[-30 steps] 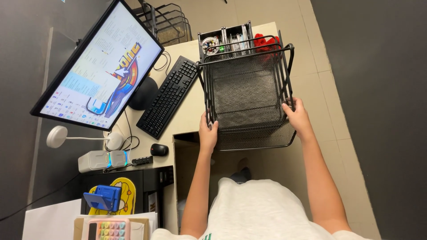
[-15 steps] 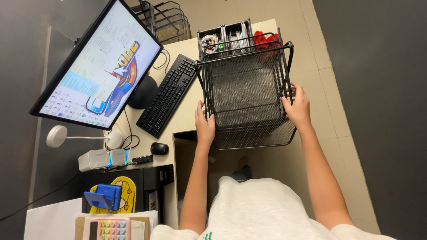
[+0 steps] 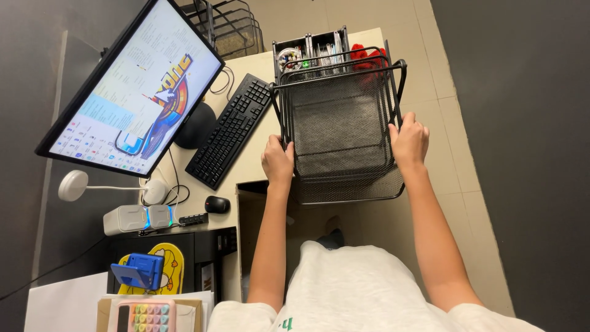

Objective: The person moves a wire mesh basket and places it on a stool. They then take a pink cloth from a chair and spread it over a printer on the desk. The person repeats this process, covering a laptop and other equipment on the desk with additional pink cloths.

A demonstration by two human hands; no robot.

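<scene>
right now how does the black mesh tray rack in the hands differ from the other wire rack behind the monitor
The black mesh tray rack is gripped by the left hand and right hand; the wire rack is untouched. The first is in full view; the second is partly hidden by the monitor. Both are dark, tiered wire.

Black wire-mesh stacked tray rack [image 3: 341, 132] is showing a fine grid pattern, frame black too. Far behind it, a black desk organizer [image 3: 310, 49] is holding multicoloured bits, with a red item [image 3: 364, 56] on its right. Black flat keyboard [image 3: 230, 138], black mouse [image 3: 217, 204], cream desk top [image 3: 255, 169]. Tilted black-framed monitor [image 3: 132, 92] is displaying a white screen with orange, blue and yellow graphics. White round lamp [image 3: 74, 184]. Near left: blue small stand [image 3: 138, 270], pastel-keyed calculator [image 3: 142, 315]. Beige tiled floor [image 3: 455, 154].
</scene>
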